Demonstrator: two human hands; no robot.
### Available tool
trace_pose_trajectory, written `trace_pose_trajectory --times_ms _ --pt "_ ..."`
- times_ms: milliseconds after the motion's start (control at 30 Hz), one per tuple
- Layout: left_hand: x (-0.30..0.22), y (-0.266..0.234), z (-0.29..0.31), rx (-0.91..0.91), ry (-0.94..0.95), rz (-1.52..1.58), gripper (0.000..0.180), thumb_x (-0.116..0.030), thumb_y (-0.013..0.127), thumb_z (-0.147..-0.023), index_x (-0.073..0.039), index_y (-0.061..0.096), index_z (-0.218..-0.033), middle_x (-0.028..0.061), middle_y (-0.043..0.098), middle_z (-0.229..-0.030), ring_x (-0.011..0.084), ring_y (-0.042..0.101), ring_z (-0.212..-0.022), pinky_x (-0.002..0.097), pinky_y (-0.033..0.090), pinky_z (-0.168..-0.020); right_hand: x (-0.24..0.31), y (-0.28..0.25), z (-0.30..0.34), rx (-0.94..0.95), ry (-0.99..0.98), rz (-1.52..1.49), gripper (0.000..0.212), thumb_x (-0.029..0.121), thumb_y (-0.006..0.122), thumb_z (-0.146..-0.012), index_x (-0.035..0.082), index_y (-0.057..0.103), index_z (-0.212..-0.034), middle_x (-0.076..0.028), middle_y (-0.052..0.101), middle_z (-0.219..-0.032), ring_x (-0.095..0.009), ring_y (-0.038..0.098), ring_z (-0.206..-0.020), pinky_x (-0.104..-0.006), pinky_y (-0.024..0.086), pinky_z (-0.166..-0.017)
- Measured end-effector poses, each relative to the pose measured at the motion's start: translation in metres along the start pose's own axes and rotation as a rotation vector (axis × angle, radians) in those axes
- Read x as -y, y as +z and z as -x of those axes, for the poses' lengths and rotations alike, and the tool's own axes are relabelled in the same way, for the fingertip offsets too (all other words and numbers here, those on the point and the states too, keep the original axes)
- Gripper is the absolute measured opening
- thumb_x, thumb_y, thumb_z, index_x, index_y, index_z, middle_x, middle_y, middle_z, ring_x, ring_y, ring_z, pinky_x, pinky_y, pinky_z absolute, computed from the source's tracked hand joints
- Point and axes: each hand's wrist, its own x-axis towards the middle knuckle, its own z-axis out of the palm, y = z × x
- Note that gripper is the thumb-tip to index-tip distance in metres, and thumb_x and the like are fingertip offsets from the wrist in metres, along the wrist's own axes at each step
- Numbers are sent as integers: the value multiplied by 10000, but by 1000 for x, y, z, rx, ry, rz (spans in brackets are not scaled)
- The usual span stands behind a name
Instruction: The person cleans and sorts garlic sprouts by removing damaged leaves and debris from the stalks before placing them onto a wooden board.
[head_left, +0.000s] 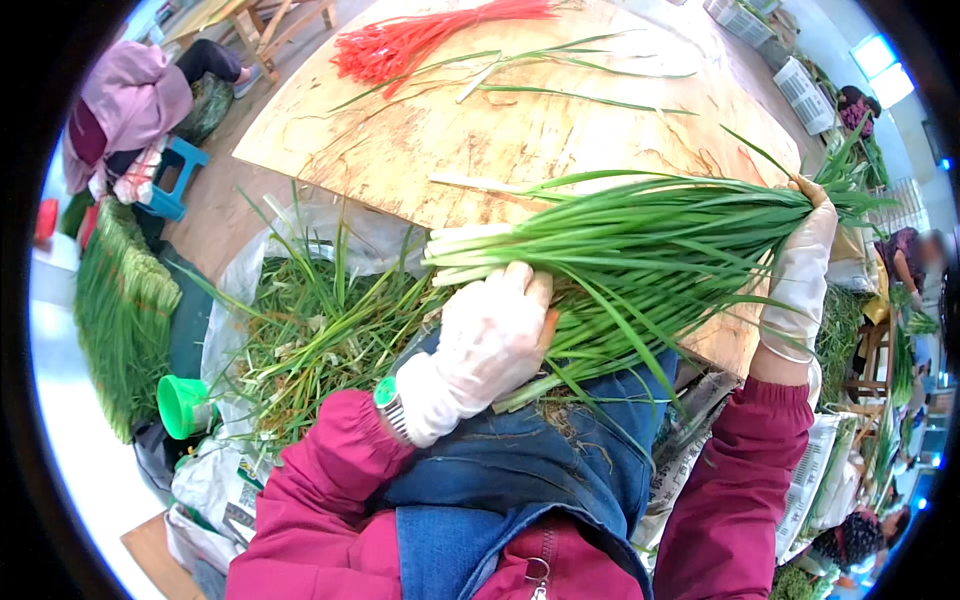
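Note:
A large bunch of garlic chives [650,225] lies across the front edge of the wooden board, with white stem ends to the left and green leaves to the right. My left hand [490,335], in a whitish glove, has its fingers curled around stalks close to the white ends. At the leafy end, my gloved right hand [805,270] grips the bunch, its thumb and fingers partly hidden by leaves. A few loose stalks hang below the bunch over my blue apron [510,470].
Red ties [385,50] and loose stalks [560,85] lie on the board [420,150]. Leaf scraps [310,330] fill a plastic sheet at left, by a green cup [182,405] and stacked chives [125,310]. Another person [130,95] sits near a blue stool [180,178].

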Motion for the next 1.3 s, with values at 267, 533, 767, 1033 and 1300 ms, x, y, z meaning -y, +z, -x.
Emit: trace_pose_trajectory --times_ms 267,533,767,1033,1300 --pt "10 21 -19 61 -99 195 133 -97 603 -697 -51 554 -813 123 528 -730 296 539 -638 351 428 -559 -11 -11 -16 -105 200 -32 177 199 459 -790 60 543 -718 5 479 -598 -124 447 -507 -227 379 -529" --pt "2 -41 -42 485 -761 1340 114 -56 600 -690 13 559 -771 44 534 -585 46 396 -405 178 288 -365 13 1 1 9 83 -166 120 136 509 -763 48 532 -685 -12 491 -552 -138 451 -451 -237 392 -482" --pt "18 -89 -18 131 -344 1736 133 -65 612 -675 24 514 -694 94 524 -589 96 391 -354 214 314 -313 24 7 -1 117 86 -269 121 109 558 -712 -9 532 -700 -76 530 -581 -185 509 -493 -262 437 -485" --pt "110 -177 107 64 -669 917 147 -111 589 -726 4 540 -649 94 532 -575 156 518 -440 259 420 -389 -12 -12 -33 108 207 -339 112 76 535 -713 -28 497 -732 -96 529 -598 -202 512 -515 -294 446 -500" --pt "26 -61 67 132 -58 117 215 9 610 -663 -71 585 -860 95 576 -692 237 577 -605 302 465 -506 -30 -21 -44 55 165 -73 153 164 470 -775 44 531 -701 -44 518 -572 -173 473 -471 -250 403 -520"
